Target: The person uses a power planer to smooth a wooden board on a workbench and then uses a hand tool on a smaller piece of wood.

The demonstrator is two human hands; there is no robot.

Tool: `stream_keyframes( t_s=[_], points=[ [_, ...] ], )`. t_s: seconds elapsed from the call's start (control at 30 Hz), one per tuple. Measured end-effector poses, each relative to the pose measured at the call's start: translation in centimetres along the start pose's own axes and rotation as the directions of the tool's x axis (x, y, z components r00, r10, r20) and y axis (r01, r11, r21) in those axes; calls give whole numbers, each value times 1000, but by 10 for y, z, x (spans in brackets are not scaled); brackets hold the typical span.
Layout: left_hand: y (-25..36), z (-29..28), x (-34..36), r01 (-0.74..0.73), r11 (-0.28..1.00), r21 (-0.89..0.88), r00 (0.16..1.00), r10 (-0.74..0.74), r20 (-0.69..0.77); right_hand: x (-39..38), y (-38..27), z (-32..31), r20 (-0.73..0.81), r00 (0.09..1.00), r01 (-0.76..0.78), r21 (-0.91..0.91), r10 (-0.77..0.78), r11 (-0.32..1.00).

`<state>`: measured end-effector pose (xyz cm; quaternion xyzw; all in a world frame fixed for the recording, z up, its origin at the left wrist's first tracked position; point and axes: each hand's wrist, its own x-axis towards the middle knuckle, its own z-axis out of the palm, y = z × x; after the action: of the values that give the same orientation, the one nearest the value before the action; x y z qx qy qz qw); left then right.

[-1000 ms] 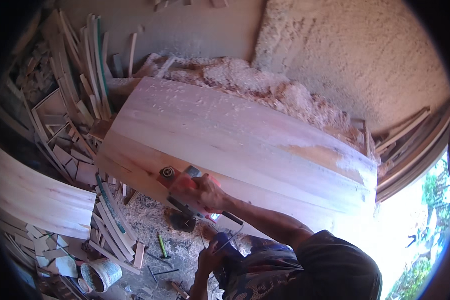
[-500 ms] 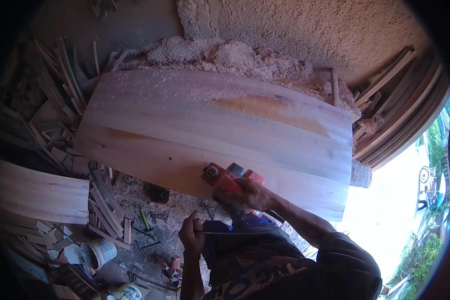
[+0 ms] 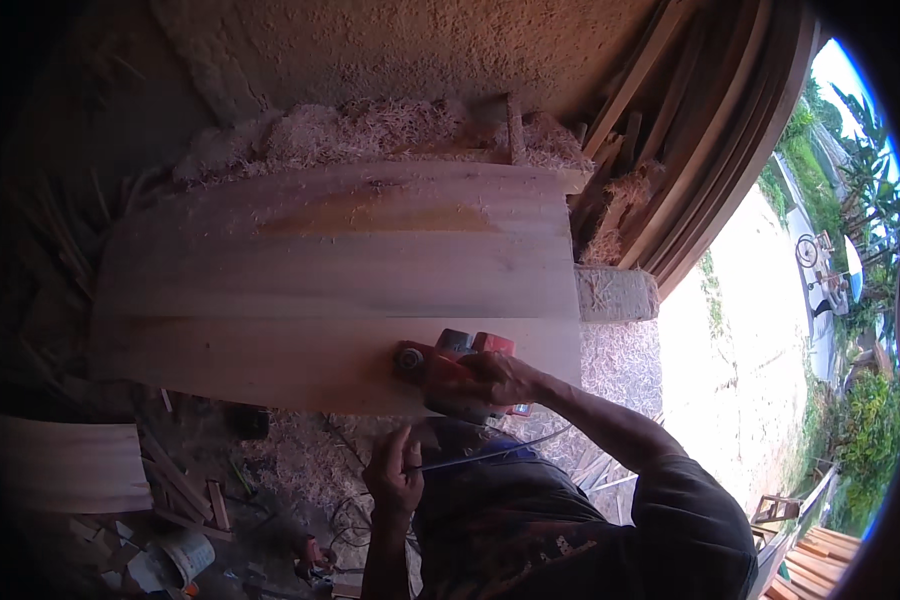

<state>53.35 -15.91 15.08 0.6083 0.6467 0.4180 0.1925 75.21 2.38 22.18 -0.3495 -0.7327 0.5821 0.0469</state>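
Note:
My right hand [image 3: 502, 376] is closed on the handle of a red and black electric planer [image 3: 440, 365], which rests on the lower right part of a large pale wooden panel [image 3: 250, 270] scattered with shavings. My left hand [image 3: 395, 472], below the panel's near edge, has its fingers curled round a thin cord [image 3: 485, 455] that runs rightward under the planer. A smaller pale panel [image 3: 65, 462] lies at the lower left.
Heaped shavings [image 3: 330, 135] line the panel's far side by a rough wall. Long planks [image 3: 710, 120] lean at upper right, beside a sunlit opening with a bicycle [image 3: 810, 250] outside. Offcuts [image 3: 180, 480], a bucket [image 3: 175, 560] and tools lie on the littered floor.
The view has swung right, showing more of the opening. My right hand has slid the planer rightward along the panel toward its right end. My left hand stays low by the cord.

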Motion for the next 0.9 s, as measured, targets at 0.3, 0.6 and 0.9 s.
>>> stream_keyframes(
  t_s=[0.3, 0.6, 0.9],
  points=[
    [105, 136, 31, -79, 989, 129, 962, 42, 269, -93, 131, -95, -196, 952, 195, -199, -234, 960],
    [194, 254, 77, 84, 980, 183, 844, -167, 509, -166, 198, -210, -54, 999, -11, -174, 2, 985],
    [204, 300, 95, -35, 922, 385, 868, -163, 469, -166, 225, -245, -42, 991, 121, -175, -130, 977]
  ],
)
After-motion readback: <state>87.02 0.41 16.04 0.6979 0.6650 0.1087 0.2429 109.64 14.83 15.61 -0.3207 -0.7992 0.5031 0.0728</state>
